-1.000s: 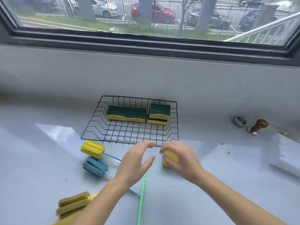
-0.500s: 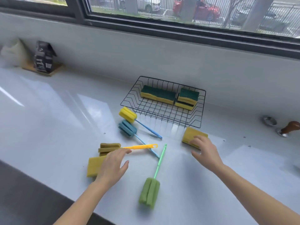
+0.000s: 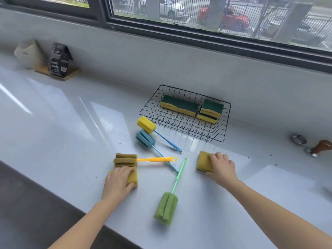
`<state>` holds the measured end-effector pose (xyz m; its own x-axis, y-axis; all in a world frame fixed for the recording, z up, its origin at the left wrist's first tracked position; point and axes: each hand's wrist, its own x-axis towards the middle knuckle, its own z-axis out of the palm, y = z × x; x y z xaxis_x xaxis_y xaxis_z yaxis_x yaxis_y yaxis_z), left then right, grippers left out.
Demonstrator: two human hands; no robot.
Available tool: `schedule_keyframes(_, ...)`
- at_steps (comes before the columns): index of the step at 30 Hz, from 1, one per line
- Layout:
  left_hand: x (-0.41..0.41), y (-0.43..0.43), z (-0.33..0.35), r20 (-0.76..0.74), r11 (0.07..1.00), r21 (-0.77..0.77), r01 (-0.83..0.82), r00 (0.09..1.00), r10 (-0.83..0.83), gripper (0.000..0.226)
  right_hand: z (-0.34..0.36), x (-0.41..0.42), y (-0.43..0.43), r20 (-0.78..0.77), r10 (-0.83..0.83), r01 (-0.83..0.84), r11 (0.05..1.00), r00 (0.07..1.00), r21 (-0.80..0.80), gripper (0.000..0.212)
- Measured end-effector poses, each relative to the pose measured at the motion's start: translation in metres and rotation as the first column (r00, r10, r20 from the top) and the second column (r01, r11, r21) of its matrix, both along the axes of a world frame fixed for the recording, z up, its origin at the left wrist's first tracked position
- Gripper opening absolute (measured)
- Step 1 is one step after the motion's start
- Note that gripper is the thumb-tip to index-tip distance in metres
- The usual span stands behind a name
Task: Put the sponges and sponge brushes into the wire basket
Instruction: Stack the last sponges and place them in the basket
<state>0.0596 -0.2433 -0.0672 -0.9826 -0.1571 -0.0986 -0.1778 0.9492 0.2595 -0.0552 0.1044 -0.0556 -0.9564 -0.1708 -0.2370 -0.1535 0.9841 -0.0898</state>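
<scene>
Our left hand (image 3: 119, 181), open in the air half a second ago, now presses onto the near sponge (image 3: 132, 179) while our right hand (image 3: 221, 165) covers the other sponge (image 3: 203, 161), both still outside the wire basket (image 3: 223, 139), ready to be lifted in.
</scene>
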Motion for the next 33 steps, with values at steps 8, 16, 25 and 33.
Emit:
schedule_keyframes(8, -0.002, 0.036, -0.005, 0.145, 0.94, 0.321, -0.115, 0.987, 0.071, 0.026, -0.005, 0.021, -0.005, -0.069, 0.096, -0.103, 0.989, 0.993, -0.103, 0.034)
schedule_keyframes(16, -0.027, 0.041, -0.007, 0.128, 0.86, 0.506, -0.061, 0.992, -0.005, 0.035, -0.005, 0.02, -0.013, 0.2, -0.035, 0.111, 0.915, 0.979, -0.387, 0.029)
schedule_keyframes(25, -0.034, 0.022, 0.007, -0.153, 0.966, 0.238, 0.1, 0.986, -0.064, 0.01, -0.012, 0.019, -0.007, 0.16, -0.249, 0.296, 0.802, 0.955, -0.52, 0.012)
schedule_keyframes(33, -0.025, 0.034, 0.003, -0.031, 0.935, 0.05, 0.35, 0.937, -0.349, 0.04, -0.011, 0.033, -0.037, 0.158, 0.101, -0.037, 0.93, 0.982, -0.367, 0.038)
